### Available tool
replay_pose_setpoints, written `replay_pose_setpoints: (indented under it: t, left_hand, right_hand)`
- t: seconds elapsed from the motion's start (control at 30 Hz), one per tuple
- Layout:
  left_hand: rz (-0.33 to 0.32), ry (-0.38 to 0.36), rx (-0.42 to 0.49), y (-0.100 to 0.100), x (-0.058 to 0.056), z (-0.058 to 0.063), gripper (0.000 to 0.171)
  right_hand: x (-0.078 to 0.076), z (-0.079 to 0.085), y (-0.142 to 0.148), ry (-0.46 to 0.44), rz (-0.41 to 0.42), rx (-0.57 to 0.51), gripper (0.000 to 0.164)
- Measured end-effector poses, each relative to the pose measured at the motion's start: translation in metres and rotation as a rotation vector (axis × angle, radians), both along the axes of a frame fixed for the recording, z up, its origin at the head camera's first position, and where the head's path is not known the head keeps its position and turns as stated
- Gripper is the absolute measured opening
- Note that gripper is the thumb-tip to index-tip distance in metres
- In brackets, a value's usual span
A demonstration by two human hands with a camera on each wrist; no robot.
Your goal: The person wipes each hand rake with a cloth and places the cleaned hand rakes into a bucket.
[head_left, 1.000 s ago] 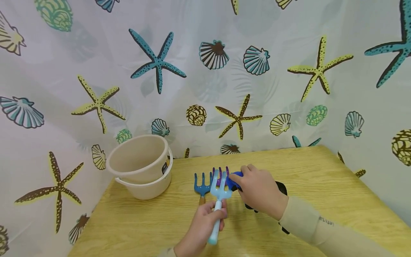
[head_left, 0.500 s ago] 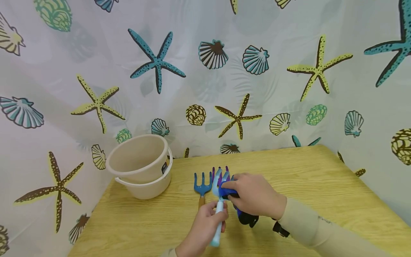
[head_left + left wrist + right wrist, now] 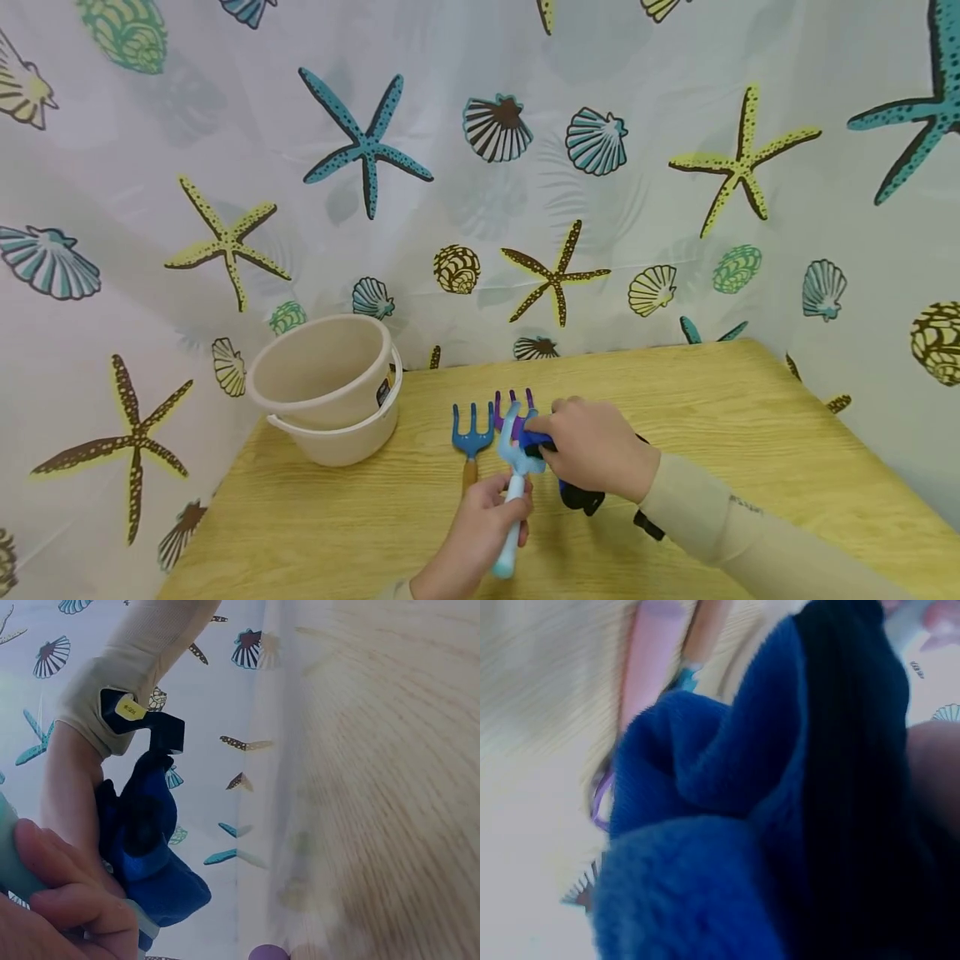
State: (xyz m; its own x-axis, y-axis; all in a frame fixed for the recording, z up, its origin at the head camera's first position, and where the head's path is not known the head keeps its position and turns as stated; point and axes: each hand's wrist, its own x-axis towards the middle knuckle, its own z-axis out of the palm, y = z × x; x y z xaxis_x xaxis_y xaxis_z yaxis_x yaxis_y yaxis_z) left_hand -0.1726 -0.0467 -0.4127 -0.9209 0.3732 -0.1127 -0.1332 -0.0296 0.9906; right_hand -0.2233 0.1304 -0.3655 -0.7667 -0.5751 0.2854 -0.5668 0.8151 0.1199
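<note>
My left hand [image 3: 480,525] grips the pale blue handle of a small garden hand fork [image 3: 507,546], its tines pointing away from me. My right hand [image 3: 600,446] pinches a blue and black plush cloth [image 3: 581,498] against the right side of the fork's head, hiding part of the tines. The right wrist view is mostly filled by the folded blue cloth [image 3: 690,885]. Beyond the held fork lie a darker blue hand fork [image 3: 472,440] with a wooden handle and a purple hand fork [image 3: 519,425], partly covered.
Nested cream buckets [image 3: 330,400] stand at the table's back left. The wooden table [image 3: 337,525] reaches back to a hanging curtain [image 3: 465,333] with a shell and starfish print. A pink handle [image 3: 652,660] shows on the table in the right wrist view.
My right hand first brought the cloth left and down onto the fork's head, then shifted it slightly to the right. The fork's head has turned a little; my left hand keeps its grip.
</note>
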Motion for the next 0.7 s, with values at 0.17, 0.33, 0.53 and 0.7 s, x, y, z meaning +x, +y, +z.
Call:
replay_pose_setpoints:
  t: [0.17, 0.33, 0.53, 0.7]
  left_hand:
    - [0.004, -0.009, 0.008, 0.0007, 0.0012, 0.005, 0.022]
    - [0.015, -0.026, 0.027, 0.0004, 0.0011, 0.009, 0.022]
    - [0.021, -0.022, 0.02, 0.0001, 0.0009, 0.0099, 0.022]
    - [0.021, -0.003, 0.007, -0.0006, 0.0015, 0.0075, 0.023]
  right_hand:
    - [-0.0042, -0.0058, 0.0029, 0.148, -0.02, 0.027, 0.03]
    - [-0.0031, -0.0043, 0.0034, 0.29, 0.012, -0.001, 0.034]
    - [0.0004, -0.0019, 0.0017, 0.351, 0.022, -0.008, 0.032]
    - [0.003, -0.0026, -0.0019, 0.206, 0.025, -0.014, 0.031]
